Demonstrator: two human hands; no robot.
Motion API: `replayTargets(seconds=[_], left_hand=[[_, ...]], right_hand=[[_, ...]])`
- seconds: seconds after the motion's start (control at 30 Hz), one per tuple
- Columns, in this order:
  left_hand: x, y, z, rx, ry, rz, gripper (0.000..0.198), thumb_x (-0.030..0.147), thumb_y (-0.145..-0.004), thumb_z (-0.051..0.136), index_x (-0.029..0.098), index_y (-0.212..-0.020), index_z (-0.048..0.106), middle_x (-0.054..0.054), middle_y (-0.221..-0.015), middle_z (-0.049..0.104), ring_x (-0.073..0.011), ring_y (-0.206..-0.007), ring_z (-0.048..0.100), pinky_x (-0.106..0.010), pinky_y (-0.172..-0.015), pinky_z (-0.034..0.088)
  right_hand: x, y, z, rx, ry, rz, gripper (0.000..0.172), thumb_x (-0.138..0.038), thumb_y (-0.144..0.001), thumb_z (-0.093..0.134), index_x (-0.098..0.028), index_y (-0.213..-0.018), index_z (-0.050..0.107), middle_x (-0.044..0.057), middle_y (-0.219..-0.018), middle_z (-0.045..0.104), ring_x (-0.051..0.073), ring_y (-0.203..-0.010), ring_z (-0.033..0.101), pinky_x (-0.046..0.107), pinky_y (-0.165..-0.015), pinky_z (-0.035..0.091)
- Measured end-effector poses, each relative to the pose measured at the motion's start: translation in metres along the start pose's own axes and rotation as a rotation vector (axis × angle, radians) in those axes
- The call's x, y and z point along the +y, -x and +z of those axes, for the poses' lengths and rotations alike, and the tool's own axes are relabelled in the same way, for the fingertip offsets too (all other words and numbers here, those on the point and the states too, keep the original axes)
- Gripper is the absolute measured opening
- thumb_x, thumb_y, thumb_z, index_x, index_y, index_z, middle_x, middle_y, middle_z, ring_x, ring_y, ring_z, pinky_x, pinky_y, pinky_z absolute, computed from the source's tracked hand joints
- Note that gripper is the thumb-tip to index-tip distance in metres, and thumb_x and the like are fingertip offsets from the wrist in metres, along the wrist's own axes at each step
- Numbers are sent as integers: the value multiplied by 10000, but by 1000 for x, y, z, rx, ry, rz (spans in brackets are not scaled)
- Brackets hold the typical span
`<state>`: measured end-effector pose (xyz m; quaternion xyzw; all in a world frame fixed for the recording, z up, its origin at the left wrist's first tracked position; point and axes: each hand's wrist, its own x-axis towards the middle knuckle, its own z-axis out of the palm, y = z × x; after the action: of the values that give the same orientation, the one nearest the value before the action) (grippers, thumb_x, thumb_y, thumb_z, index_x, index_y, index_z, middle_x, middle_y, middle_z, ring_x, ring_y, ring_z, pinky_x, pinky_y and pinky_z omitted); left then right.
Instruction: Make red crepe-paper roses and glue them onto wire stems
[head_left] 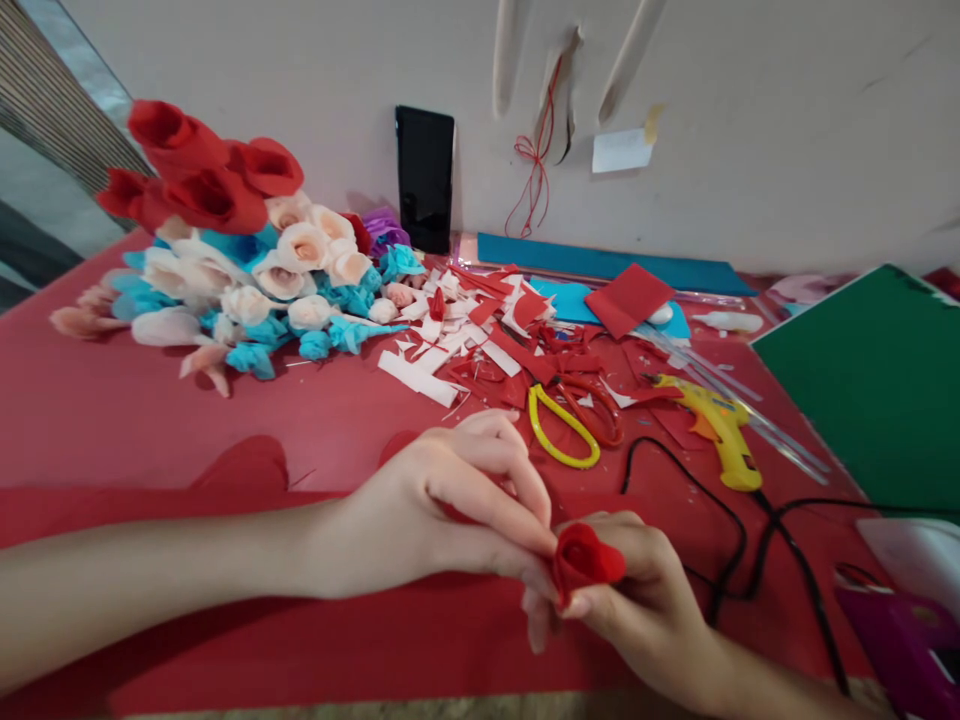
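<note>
A small rolled red paper flower [581, 560] sits between my two hands near the table's front edge. My left hand [465, 500] pinches its left side between thumb and fingers. From the right, my right hand [652, 590] grips its lower part, thumb in front and fingers behind. The flower's open top faces up toward me, its petal edge flaring to the right. Whatever lies beneath the bloom is hidden by my fingers. Scissors [562, 425] with one yellow and one red handle lie just beyond my hands. Red petal-shaped cutouts [244, 465] rest left of them.
Finished paper flowers [300, 245] are heaped at the back left. Red and white scraps [480, 330] cover the middle. A yellow glue gun [712, 425] with a black cable [802, 560] lies right, near clear glue sticks [780, 440] and a green board [870, 390]. A phone [425, 180] leans against the wall.
</note>
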<state>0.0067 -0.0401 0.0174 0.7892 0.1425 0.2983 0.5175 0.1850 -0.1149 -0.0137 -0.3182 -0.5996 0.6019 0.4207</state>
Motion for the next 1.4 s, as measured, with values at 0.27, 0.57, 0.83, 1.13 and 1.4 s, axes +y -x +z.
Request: replayTargets(seconds=[0.27,0.57,0.83,1.13,1.4], left_hand=[[-8,0,2,29,45,-37,85,100,-671,707,183,-686,712,-1,-675,574,-109,-710,478,-246,-702,422],[-14,3,10,167,237,-296,40,153,-705,685,161,-671,703,-9,-704,572,-110,-725,510,-235,-676,415],[-14,0,5,85,259,-327,36,159,-755,637,148,-746,671,12,-719,598,-97,-743,527,-205,-703,411],[-10,-5,-9,-123,68,-110,93,73,-759,602,118,-819,657,-21,-725,596,-110,-750,510,-212,-706,439],[-7,-2,-4,-103,-204,122,69,112,-747,634,107,-813,615,-25,-762,653,-117,-753,511,-327,-919,391]], right_hand=[[-2,3,0,37,-67,104,104,-178,-827,550,-149,-819,650,26,-625,641,92,-559,584,185,-563,461],[0,-4,1,62,-273,184,213,-247,-880,478,-132,-952,642,48,-636,641,85,-547,572,186,-514,453],[-5,-6,-4,121,-293,247,197,-227,-878,487,-131,-830,652,14,-560,608,67,-467,553,154,-451,424],[-25,-6,-18,-40,-163,378,193,-237,-866,504,-103,-772,605,22,-577,593,61,-478,543,146,-456,420],[-34,-4,-23,-187,200,439,131,-208,-825,566,-110,-751,613,7,-595,605,54,-502,543,128,-456,383]])
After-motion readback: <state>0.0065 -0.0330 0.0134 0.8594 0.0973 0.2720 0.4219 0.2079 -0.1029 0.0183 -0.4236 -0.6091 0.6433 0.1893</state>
